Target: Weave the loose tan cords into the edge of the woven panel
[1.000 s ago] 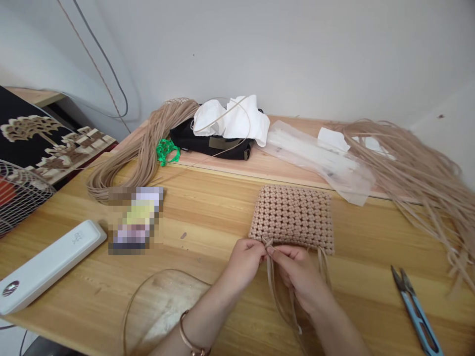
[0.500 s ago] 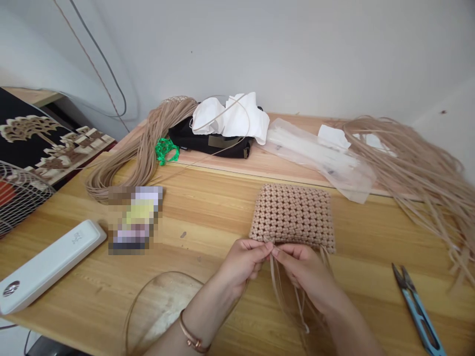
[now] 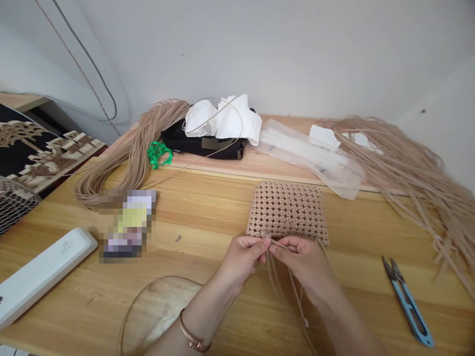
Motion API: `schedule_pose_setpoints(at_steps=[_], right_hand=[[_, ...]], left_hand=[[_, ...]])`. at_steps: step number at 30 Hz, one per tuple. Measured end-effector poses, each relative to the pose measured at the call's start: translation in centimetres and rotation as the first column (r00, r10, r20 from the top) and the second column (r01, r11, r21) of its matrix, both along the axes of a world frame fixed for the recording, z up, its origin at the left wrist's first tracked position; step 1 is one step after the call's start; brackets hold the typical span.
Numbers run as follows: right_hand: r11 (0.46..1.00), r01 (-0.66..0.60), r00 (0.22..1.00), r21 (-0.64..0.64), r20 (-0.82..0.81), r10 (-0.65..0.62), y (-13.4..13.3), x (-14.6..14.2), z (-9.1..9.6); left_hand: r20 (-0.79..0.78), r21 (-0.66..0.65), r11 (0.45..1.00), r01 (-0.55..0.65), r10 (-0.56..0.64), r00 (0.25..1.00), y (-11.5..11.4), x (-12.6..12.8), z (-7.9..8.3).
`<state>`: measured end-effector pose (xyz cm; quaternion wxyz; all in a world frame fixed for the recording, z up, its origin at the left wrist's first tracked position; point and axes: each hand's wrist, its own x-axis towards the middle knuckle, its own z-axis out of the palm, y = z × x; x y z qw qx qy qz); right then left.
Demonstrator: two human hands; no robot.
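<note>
Just past your fingertips is the woven tan piece (image 3: 287, 207), on the table (image 3: 208, 212), near edge right up by both hands. Your L hand (image 3: 243, 259) & R hand (image 3: 306, 262) are both pinching thin tan strands (image 3: 272, 277) there, fingertips v close together, loose ends hanging btwn your wrists. Blue snips (image 3: 408, 301) to the R of your R hand, white bar-shaped device (image 3: 48, 277) well L of your L, plastic sleeve (image 3: 315, 153) beyond w/ more tan cord (image 3: 401, 163) beside it.

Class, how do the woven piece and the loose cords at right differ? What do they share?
The woven piece is a compact, roughly rectangular block; the loose cords sprawl in long strands. The woven piece lies close to the left hand and right hand; the loose cords lie away from both. They share a similar tan colour.
</note>
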<state>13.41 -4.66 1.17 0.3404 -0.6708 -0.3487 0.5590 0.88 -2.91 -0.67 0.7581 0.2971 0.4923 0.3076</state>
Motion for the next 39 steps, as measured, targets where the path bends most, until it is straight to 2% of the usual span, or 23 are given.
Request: schedule_pose_setpoints(at_steps=[5,9,14,19,23,26,29,31,35,39], right_hand=[[0.996,-0.078,0.992,0.048,0.101,0.073,0.7,0.3,0.2],[0.985,-0.170,0.958,0.024,0.238,0.160,1.3,0.4,0.5],[0.990,-0.141,0.922,0.010,0.365,0.127,1.5,0.2,-0.4],[0.992,-0.119,0.953,0.048,0.284,0.101,1.1,0.0,-1.2],[0.994,-0.086,0.992,0.063,0.102,0.079,0.8,-0.1,-0.9],[0.997,-0.071,0.997,0.029,0.039,0.070,0.6,0.0,-0.6],[0.995,-0.081,0.995,0.063,0.069,0.077,0.4,0.2,-0.5],[0.986,-0.135,0.984,0.099,0.133,0.121,0.3,0.2,-0.5],[0.976,-0.199,0.949,0.089,0.267,0.169,0.1,0.3,-0.3],[0.976,-0.180,0.956,0.120,0.255,0.145,0.1,0.5,-0.3]], left_hand=[[-0.041,0.069,0.997,0.015,-0.013,0.999,1.0,0.3,0.2],[-0.064,0.111,0.993,0.043,-0.036,0.997,1.5,0.5,0.0],[-0.113,0.177,0.983,0.039,-0.019,0.993,1.5,0.4,-0.7],[-0.158,0.226,0.972,0.059,-0.023,0.987,1.4,0.0,-1.0],[-0.176,0.261,0.962,0.082,-0.036,0.984,1.3,-0.2,-0.9],[-0.171,0.250,0.964,0.087,-0.044,0.984,1.2,-0.2,-0.8],[-0.159,0.230,0.969,0.086,-0.050,0.986,1.1,-0.1,-0.8],[-0.169,0.224,0.970,0.094,-0.056,0.984,1.1,-0.1,-0.8],[-0.181,0.236,0.965,0.114,-0.072,0.981,1.1,-0.2,-0.6],[-0.184,0.260,0.957,0.127,-0.080,0.980,1.1,-0.3,-0.8]])
